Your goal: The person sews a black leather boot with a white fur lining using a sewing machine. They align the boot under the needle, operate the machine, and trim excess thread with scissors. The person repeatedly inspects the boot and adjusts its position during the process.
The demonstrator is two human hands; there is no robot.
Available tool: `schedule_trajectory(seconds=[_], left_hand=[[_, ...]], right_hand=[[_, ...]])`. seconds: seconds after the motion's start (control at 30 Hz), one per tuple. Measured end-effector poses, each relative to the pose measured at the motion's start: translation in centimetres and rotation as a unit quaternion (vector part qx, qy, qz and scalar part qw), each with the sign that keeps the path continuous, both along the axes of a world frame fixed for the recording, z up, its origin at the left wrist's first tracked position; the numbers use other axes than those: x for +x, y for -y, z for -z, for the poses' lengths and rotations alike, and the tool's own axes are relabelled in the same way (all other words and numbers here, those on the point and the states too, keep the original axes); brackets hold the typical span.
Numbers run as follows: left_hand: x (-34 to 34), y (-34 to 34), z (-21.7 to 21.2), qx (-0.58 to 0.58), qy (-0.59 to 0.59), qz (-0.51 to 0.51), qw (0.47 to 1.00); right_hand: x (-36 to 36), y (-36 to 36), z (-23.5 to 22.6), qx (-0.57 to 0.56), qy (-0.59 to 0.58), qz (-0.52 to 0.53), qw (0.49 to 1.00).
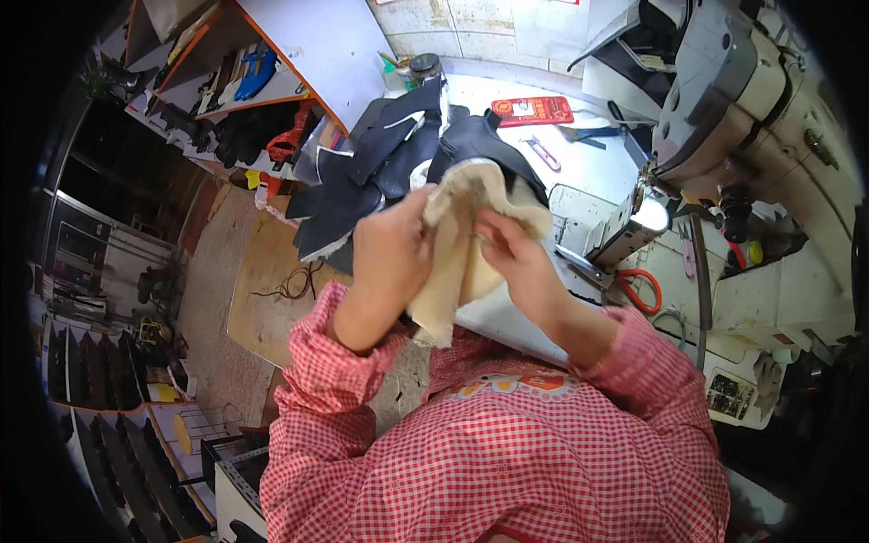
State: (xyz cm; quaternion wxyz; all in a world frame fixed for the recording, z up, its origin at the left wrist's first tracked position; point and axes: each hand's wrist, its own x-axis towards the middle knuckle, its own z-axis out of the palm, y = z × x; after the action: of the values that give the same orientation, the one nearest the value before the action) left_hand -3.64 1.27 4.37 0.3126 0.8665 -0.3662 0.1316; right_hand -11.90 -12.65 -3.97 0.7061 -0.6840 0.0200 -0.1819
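Observation:
Both hands hold a cream fleece-lined piece (460,262) with a black outer side, lifted above the white worktable (507,317). My left hand (391,249) grips its left edge, fingers curled over the fleece. My right hand (516,249) pinches the fleece near the middle with fingertips. The cream fleece hangs down between my forearms toward my red checked sleeves. A pile of black cut pieces (380,163) lies just beyond my hands.
A grey sewing machine (751,118) stands at the right, its needle area (634,217) near my right hand. Orange-handled scissors (641,288) lie by it. A red flat packet (534,110) and small snips (543,152) rest farther back. Shelves (235,72) with shoes stand at the left.

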Motion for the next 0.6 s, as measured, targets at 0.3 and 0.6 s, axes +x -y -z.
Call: schedule_trajectory(seconds=[0.3,0.6], left_hand=[[1.2,-1.1,2.7,-0.249,-0.387,0.081,0.884],[-0.2,0.4,6.8,-0.245,-0.274,0.082,0.926]], right_hand=[[3.8,1.8,-1.8,-0.156,0.125,0.1,0.975],[3.6,1.5,-0.4,-0.329,0.17,0.152,0.916]])
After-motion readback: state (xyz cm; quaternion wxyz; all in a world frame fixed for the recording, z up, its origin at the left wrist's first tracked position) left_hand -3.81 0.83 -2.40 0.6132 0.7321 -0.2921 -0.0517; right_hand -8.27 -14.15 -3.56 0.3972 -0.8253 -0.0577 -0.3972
